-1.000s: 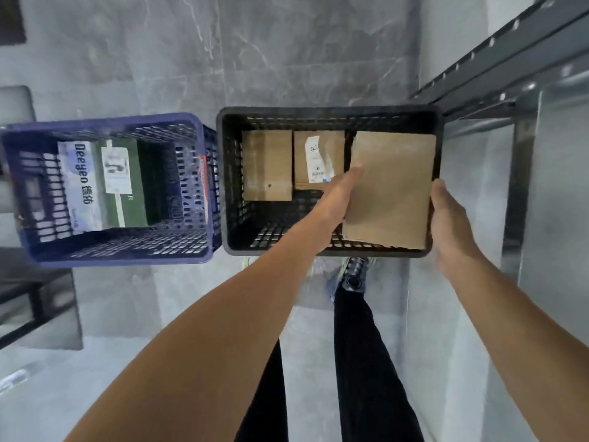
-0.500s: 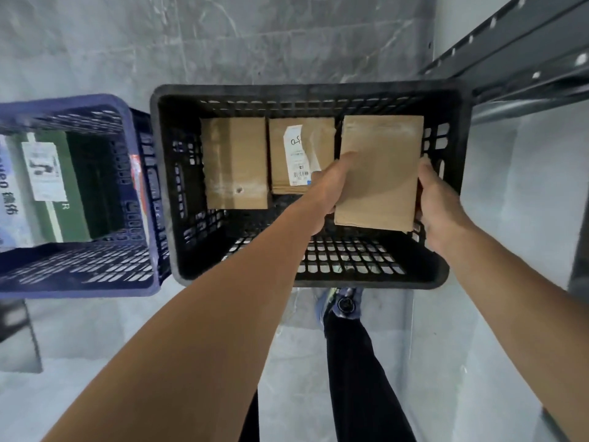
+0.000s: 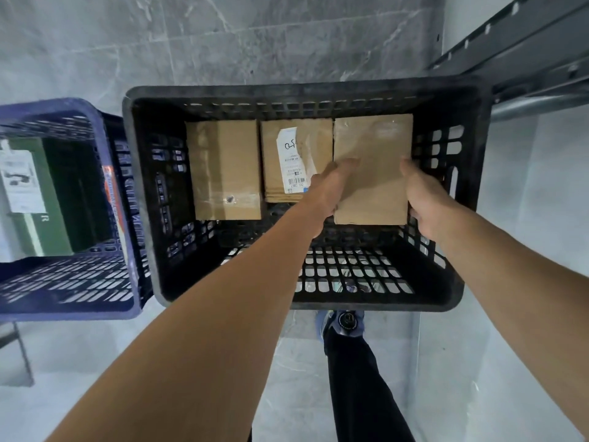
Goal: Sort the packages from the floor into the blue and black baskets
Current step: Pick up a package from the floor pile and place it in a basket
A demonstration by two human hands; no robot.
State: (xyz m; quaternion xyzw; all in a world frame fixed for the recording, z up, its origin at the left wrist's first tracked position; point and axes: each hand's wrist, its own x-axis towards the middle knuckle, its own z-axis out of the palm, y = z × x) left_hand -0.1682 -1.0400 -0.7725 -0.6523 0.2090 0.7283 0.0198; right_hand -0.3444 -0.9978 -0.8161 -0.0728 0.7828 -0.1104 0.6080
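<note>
A person holds a brown package [image 3: 373, 145] inside the black basket [image 3: 302, 92], left hand [image 3: 328, 189] and right hand [image 3: 425, 199] each gripping a side edge, fingers [image 3: 345, 165] curled round it; the package stands at the far right, just beside a labelled package [image 3: 287, 135] and a plain package [image 3: 229, 173]; placing appears nearly done; next, both hands must let go and lift clear of the close right wall; the blue basket [image 3: 63, 311], left, holds a green box [image 3: 35, 202]

I see boxes [image 3: 272, 161] blocking the black basket's [image 3: 302, 90] far side, its near half open. The blue basket [image 3: 63, 282] seems to crowd its left wall.
</note>
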